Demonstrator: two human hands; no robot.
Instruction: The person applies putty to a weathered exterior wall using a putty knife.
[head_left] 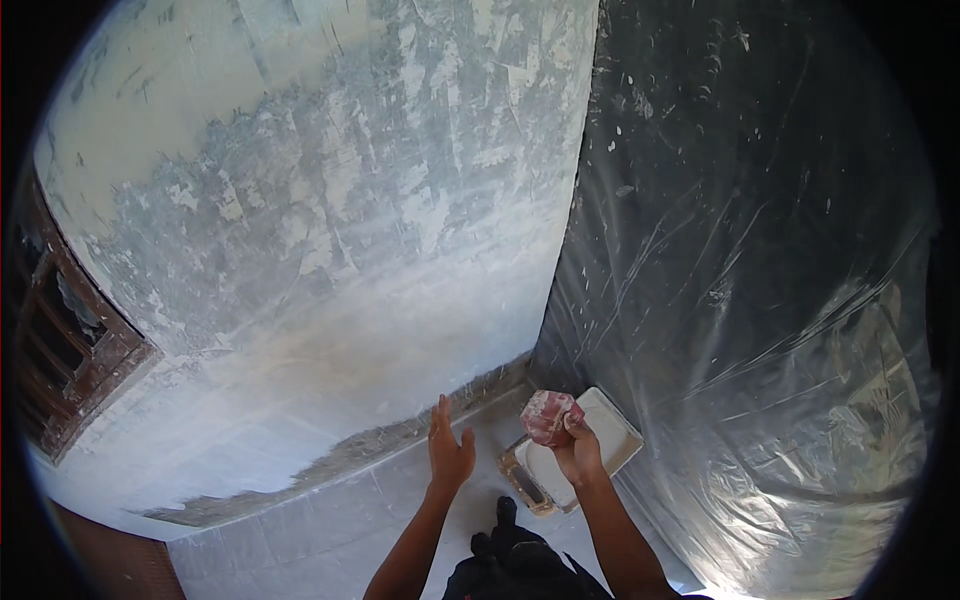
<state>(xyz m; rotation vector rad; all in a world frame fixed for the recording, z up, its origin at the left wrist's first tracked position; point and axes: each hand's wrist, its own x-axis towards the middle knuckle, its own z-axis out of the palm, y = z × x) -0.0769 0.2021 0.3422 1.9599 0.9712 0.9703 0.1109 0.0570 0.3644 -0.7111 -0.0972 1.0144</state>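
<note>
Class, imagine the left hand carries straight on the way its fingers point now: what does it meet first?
The left hand would most likely meet the patchy, whitish wall ahead of its fingertips; how far off that is, one view cannot settle.

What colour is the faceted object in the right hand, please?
The faceted object is dull red with whitish patches, best seen in the head view.

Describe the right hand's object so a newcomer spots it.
Start at the dark plastic sheet on the right; a pale tray lies beside its lower left edge. Overlapping the tray in view, the right hand holds a chunky block, its angular, white-smeared red faces unlike the pale tray.
</note>
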